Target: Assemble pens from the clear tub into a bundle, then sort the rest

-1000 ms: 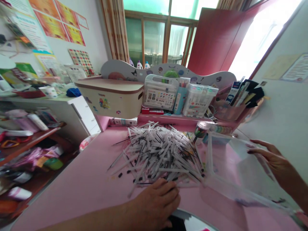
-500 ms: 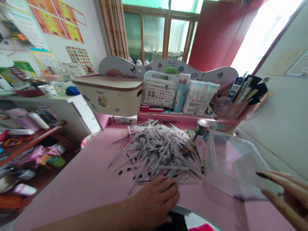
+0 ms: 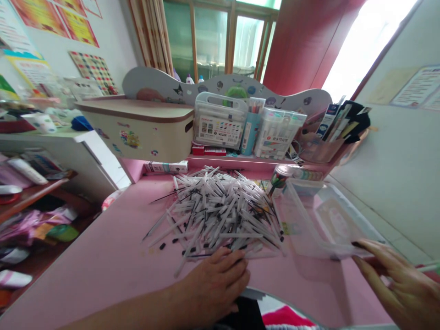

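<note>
Pink desk top [image 3: 103, 261] carries a big loose pile of white pen barrels and black refills [image 3: 220, 213], heaped in the middle just in front of the raised back shelf. The left hand [image 3: 216, 286] lies flat at the near edge of the pile, fingers spread and slack, fingertips touching the closest pens and gripping nothing. The right hand [image 3: 395, 284] rests at the near right corner of a clear plastic box [image 3: 323, 220], which sits just right of the pile; its fingers are extended against the rim, not closed round it. By the look of it, this is the sorting or gathering stage, with the box set ready and no pens visible in it. A next move would need the left fingers to pinch up a few pens.
</note>
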Motion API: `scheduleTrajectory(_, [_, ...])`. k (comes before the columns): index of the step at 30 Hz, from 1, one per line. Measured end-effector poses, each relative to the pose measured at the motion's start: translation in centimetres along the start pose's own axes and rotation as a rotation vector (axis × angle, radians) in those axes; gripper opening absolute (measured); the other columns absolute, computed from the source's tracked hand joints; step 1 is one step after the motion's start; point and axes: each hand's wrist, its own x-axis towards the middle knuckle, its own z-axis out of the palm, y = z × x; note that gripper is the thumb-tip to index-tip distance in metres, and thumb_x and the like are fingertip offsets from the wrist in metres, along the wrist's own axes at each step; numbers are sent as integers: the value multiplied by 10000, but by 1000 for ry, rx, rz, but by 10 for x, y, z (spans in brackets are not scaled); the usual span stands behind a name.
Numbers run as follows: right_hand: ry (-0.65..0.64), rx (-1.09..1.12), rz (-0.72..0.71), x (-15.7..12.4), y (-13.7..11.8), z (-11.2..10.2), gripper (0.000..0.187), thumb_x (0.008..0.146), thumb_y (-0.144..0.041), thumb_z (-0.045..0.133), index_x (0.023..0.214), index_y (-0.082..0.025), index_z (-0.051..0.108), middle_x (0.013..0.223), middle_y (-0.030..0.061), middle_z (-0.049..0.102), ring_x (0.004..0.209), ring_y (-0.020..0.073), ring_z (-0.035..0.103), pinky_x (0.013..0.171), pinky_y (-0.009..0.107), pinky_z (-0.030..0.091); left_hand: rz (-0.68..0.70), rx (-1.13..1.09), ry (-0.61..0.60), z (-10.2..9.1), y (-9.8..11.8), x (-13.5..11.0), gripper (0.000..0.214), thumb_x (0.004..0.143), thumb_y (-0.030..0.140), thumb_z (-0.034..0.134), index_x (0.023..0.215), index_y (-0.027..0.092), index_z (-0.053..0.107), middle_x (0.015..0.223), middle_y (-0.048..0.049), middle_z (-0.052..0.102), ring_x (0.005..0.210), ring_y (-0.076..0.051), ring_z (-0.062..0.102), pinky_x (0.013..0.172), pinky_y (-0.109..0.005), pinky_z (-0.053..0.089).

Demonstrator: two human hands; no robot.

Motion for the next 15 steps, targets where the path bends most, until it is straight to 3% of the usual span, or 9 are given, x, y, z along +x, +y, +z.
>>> scheduleTrajectory(6, [-20, -35, -42, 7, 1, 2, 222, 868, -437, 504, 1031, -304, 576, 995, 100, 708, 681, 277, 727, 556, 365, 590, -11, -38, -21, 0, 1, -1, 529, 969, 471, 445, 1379, 137, 463, 1394, -109, 555, 1352, -264, 398, 1123, -442, 256])
scheduleTrajectory(15, [-16, 23, -10, 0, 3, -1, 223, 837, -457, 524, 998, -319, 590, 922, 69, 719, 646, 287, 721, 579, 401, 600, -19, -56, -38, -1, 2, 0, 526, 963, 471, 460, 1383, 154, 455, 1396, -106, 553, 1351, -261, 397, 1126, -446, 254])
